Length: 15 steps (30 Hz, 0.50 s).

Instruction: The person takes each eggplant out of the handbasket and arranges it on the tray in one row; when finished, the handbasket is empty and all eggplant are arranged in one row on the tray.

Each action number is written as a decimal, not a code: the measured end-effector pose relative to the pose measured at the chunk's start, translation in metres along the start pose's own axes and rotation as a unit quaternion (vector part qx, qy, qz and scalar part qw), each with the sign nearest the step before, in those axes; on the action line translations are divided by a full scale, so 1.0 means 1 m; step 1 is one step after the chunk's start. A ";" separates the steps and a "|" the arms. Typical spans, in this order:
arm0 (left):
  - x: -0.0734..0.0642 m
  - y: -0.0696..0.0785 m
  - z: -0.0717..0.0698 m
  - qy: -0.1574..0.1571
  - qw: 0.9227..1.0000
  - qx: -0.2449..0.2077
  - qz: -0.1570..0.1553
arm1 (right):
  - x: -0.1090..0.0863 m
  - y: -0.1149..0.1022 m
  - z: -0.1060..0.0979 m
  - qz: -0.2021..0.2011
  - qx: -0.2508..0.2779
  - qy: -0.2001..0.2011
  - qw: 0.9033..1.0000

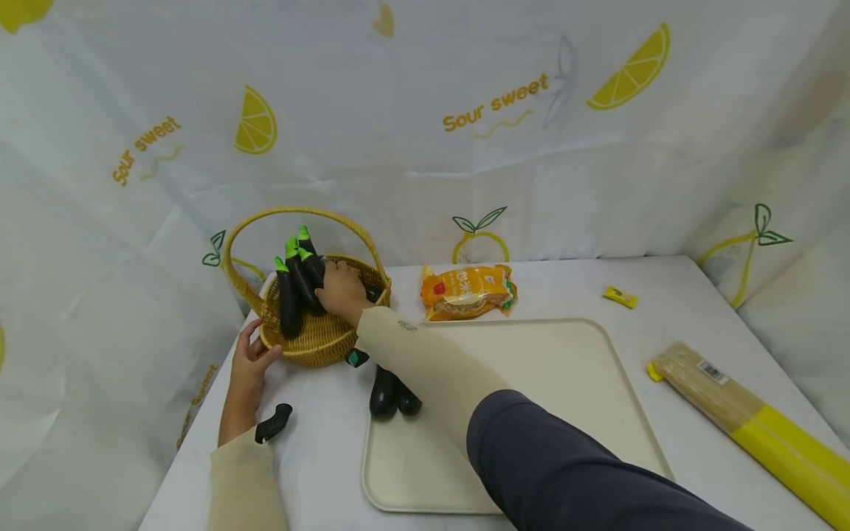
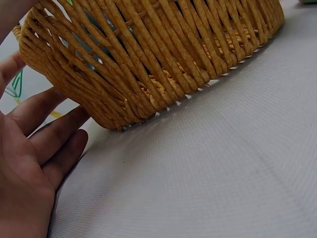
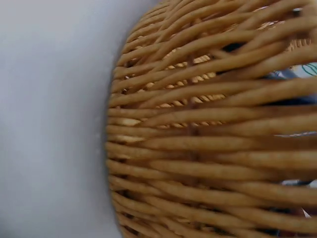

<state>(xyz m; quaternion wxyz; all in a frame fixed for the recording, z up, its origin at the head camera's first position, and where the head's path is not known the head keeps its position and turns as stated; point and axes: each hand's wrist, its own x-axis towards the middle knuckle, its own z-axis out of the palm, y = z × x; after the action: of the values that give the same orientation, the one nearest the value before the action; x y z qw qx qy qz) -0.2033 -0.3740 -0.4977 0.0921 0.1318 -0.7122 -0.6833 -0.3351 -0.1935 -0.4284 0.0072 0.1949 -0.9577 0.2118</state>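
Against the left side of a wicker basket (image 1: 319, 346) with a tall handle rests my left hand (image 1: 251, 361), its fingers spread along the weave in the left wrist view. Several dark eggplants (image 1: 290, 302) with bright green caps lean inside the basket's left half. My right hand (image 1: 341, 287) reaches down into the basket beside them. Its fingertips are hidden, and I cannot tell whether they grip anything. Under the right forearm, two more eggplants (image 1: 383, 394) lie at the left edge of a beige tray (image 1: 531, 472), partly covered by the sleeve.
Behind the tray lies an orange food packet (image 1: 468, 293). A small yellow sachet (image 1: 620, 296) is at the back right. A long yellow-and-clear package of noodles (image 1: 750, 413) lies along the right side. White printed cloth (image 1: 412, 199) hangs behind the table.
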 end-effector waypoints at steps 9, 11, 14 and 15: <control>0.000 0.000 -0.001 -0.009 1.000 -0.005 0.014 | 0.001 0.003 0.007 0.010 0.002 0.027 1.000; 0.001 -0.001 -0.001 -0.004 1.000 -0.006 0.008 | -0.001 0.003 0.004 0.010 0.019 0.025 0.999; 0.003 -0.002 -0.001 0.002 1.000 -0.004 0.003 | -0.008 0.003 -0.006 0.010 0.088 0.020 0.996; 0.004 -0.002 -0.001 0.002 1.000 -0.004 0.002 | -0.011 0.003 -0.010 0.008 0.121 0.019 0.992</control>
<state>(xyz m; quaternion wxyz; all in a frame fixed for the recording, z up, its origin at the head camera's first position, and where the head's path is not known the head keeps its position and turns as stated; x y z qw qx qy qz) -0.2062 -0.3764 -0.5001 0.0958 0.1316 -0.7098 -0.6854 -0.3269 -0.1826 -0.4216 -0.0003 0.1823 -0.9262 0.3301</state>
